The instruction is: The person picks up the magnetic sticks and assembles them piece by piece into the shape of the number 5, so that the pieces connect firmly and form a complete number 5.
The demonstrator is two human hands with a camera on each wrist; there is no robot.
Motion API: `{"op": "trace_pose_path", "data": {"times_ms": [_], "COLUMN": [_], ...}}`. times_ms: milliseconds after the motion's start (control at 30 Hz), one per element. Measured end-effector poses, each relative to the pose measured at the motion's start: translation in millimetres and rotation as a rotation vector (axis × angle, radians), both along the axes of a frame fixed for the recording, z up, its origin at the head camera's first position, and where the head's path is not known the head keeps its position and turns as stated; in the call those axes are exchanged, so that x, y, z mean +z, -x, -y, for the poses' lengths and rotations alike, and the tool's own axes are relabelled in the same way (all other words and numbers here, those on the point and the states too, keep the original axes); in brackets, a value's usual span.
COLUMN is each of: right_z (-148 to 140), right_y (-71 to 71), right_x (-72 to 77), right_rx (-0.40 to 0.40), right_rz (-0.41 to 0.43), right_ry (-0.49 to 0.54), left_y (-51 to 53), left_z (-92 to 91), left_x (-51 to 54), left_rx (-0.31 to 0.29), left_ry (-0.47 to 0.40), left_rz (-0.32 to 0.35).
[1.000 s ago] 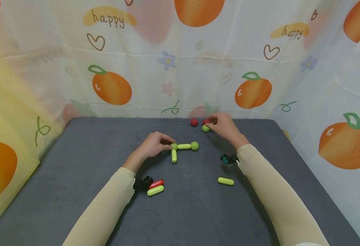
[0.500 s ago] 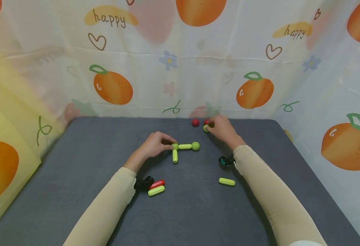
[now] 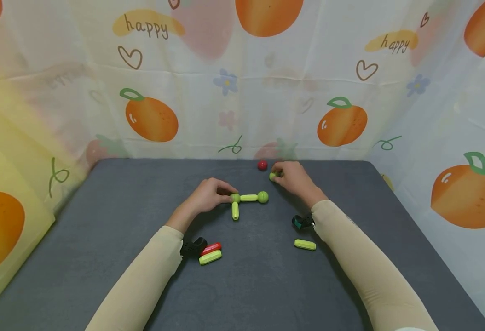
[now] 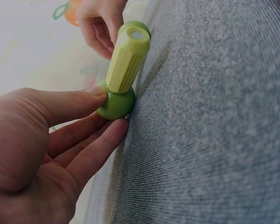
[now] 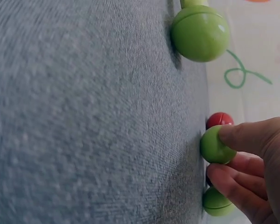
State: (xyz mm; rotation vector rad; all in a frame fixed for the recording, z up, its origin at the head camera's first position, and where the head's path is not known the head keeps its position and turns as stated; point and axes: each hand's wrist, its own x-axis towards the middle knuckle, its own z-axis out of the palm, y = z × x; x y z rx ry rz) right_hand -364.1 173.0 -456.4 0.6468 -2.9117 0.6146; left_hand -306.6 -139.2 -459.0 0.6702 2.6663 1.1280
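My left hand (image 3: 209, 195) pinches a green ball (image 4: 116, 103) between thumb and fingers. From that ball one yellow-green rod (image 3: 235, 211) points toward me, and a second yellow-green rod (image 3: 249, 198) runs right to another green ball (image 3: 262, 197). Near the table's far edge, my right hand (image 3: 294, 178) pinches a separate green ball (image 5: 216, 145). A red ball (image 5: 219, 119) shows behind it in the right wrist view, and a further green ball (image 5: 217, 203) lies partly behind the fingers.
At the far edge sits a red ball (image 3: 262, 165). A loose yellow-green rod (image 3: 305, 244) lies near the right forearm. By the left wrist, a red rod (image 3: 211, 248) and a yellow-green rod (image 3: 210, 257) lie side by side. A printed cloth (image 3: 226, 115) hangs behind the grey table (image 3: 246, 285).
My right hand has drawn slightly toward me and left, bringing the green ball along. One red ball near it is now hidden in the head view. The left hand has stayed still.
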Motion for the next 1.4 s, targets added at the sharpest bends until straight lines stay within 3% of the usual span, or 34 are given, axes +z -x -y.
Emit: {"op": "trace_pose_path", "data": {"times_ms": [333,600,933,1400], "right_z": [-1,-6,-19,-21], "right_y": [-3.8,-10.7,-32.0,-46.0], "right_x": [-4.9,-6.6,-1.4,-6.4], "right_rx": [-0.051,-0.067,-0.109,-0.106], "right_rz": [0.070,0.062,0.066,0.053], "right_ry": [0.102,0.183,0.332,0.395], "left_y": [-0.3,-0.3,0.5,-0.2], "left_z": [0.4,1.0,0.8,-0.4], "left_x": [-0.7,1.4,-0.5,1.7], "left_rx": [-0.003,-0.003,-0.011,-0.007], "left_ry": [-0.009,-0.015,-0.024,-0.017], "left_rz": [0.000,-0.005,0.004,-0.006]}}
